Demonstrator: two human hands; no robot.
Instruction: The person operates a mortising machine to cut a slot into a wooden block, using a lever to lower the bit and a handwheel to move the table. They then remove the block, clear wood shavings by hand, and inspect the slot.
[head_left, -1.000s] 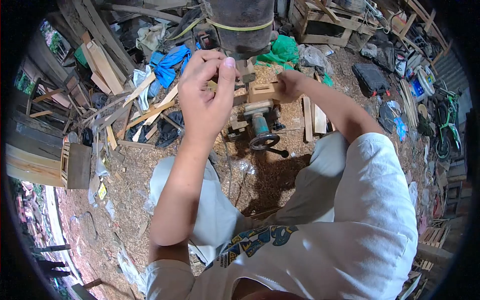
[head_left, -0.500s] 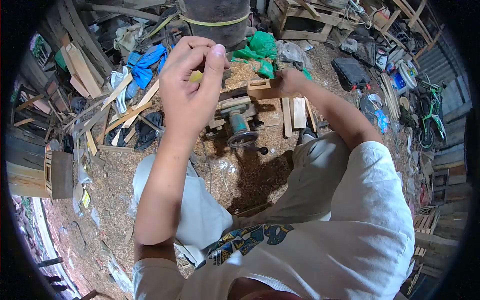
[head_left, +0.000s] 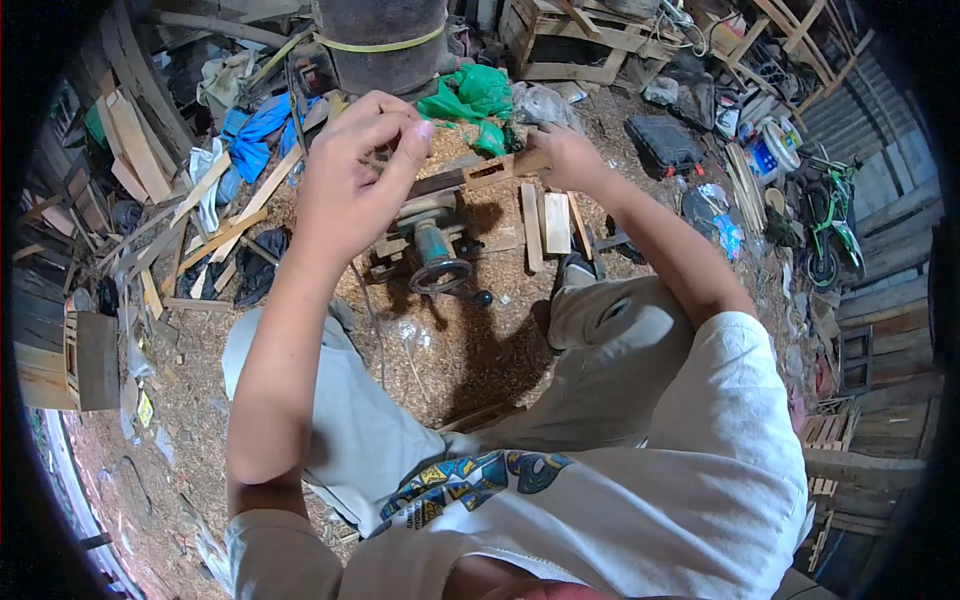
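Note:
My right hand (head_left: 572, 160) grips the right end of a light wooden block (head_left: 490, 173) that has a slot cut in its face. A dark strip (head_left: 437, 183) runs from the block's left end towards my left hand (head_left: 365, 165). That hand is raised, its fingers curled and its thumb bent towards them; what is in them, if anything, is hidden. Below the strip stands a green metal machine part (head_left: 432, 240) with a round handwheel (head_left: 440, 276) and a black knob (head_left: 484, 298).
Several wooden strips (head_left: 557, 224) lie right of the machine. Wood shavings cover the ground. At the back stand a dark drum (head_left: 385, 50) and a wooden crate (head_left: 572, 72). A black case (head_left: 664, 144) lies on the right, and loose boards (head_left: 245, 225) on the left.
The view has turned, so the surroundings sit further left. The slotted block has gone from nearly level to tilted, its right end higher. My left hand stays curled.

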